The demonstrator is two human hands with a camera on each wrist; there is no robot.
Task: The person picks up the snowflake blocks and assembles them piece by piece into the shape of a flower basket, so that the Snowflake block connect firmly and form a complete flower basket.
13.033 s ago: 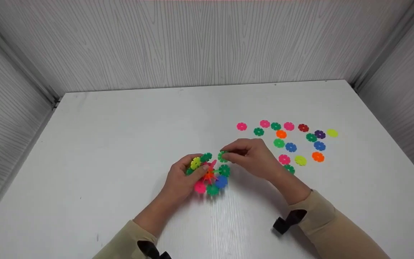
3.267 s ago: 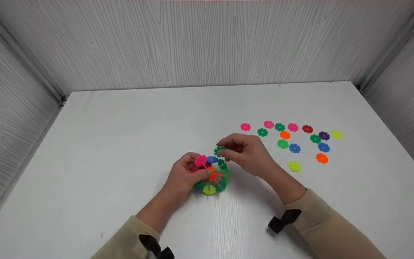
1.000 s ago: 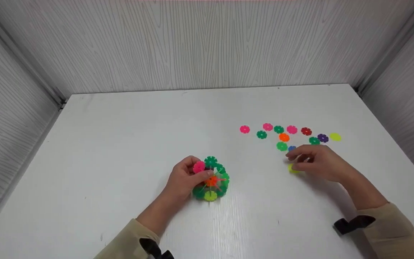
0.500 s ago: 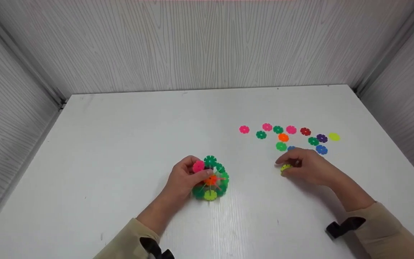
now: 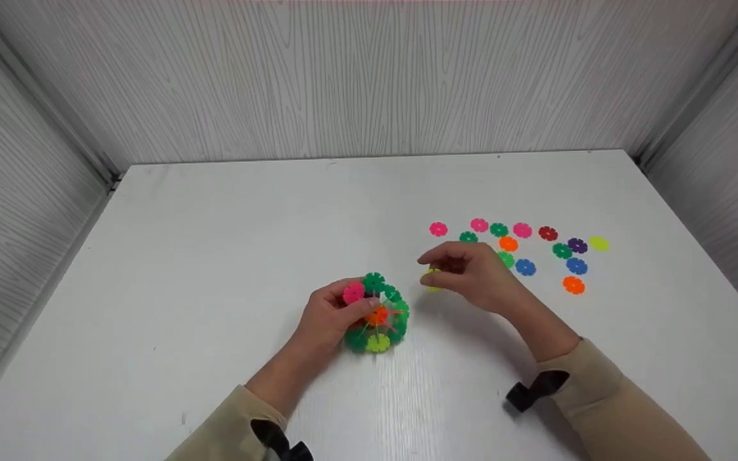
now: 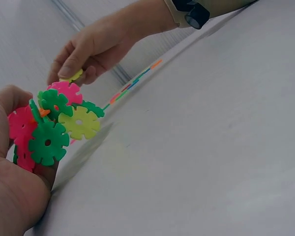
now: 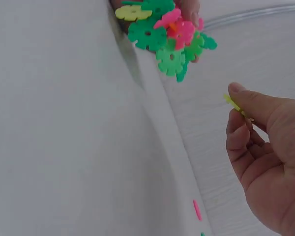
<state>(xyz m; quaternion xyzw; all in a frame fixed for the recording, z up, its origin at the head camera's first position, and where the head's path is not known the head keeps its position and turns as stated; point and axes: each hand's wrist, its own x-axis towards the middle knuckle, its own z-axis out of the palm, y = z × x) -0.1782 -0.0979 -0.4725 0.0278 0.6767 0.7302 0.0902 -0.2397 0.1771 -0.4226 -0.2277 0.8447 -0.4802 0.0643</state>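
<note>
My left hand (image 5: 327, 317) grips a cluster of joined snowflake discs (image 5: 378, 314) between thumb and fingers. Green, pink, yellow and orange notched discs stick out around an orange one at its front; the fingers hide part of its left side. Thumb and fingertips of my right hand (image 5: 481, 278) pinch a single yellow snowflake disc (image 7: 232, 103), held above the table to the right of the cluster and apart from it. In the left wrist view that yellow disc (image 6: 73, 75) shows just beyond the cluster's pink disc (image 6: 66, 91).
Several loose snowflake discs lie flat on the white table (image 5: 215, 256) at the right, among them an orange disc (image 5: 574, 285), a blue disc (image 5: 525, 267) and a dark red disc (image 5: 548, 233). A wood-grain panel (image 5: 369, 83) stands along the table's back edge.
My right hand has picked the nearer yellow disc off the table and carried it left towards the cluster. Since the earliest frame, a pink and a green disc have left the table; the cluster has turned.
</note>
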